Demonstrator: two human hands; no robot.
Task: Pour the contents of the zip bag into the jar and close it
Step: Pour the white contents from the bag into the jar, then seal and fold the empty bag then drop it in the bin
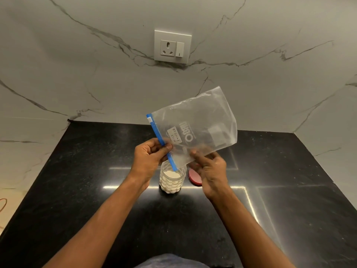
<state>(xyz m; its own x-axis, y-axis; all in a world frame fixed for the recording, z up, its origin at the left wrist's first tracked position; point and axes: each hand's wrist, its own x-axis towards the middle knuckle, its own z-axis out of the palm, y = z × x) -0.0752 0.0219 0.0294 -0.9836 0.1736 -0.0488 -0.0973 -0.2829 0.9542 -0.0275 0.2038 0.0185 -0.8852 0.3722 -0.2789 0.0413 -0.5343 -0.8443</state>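
A clear zip bag (pixel 202 122) with a blue zip strip and a "milk powder" label hangs tilted above the jar, its zip end pointing down, and it looks nearly empty. My left hand (pixel 148 159) pinches the blue strip. My right hand (pixel 210 171) touches the bag's lower edge with its fingers spread. Below the strip's lowest corner stands an open, ribbed clear jar (pixel 172 179) holding white powder. A red lid (pixel 195 177) lies flat on the counter just right of the jar, partly hidden behind my right hand.
The jar stands on a black speckled countertop (pixel 96 190) that reflects ceiling lights. White marble walls enclose it at the back and both sides. A socket and switch plate (pixel 172 46) sits on the back wall.
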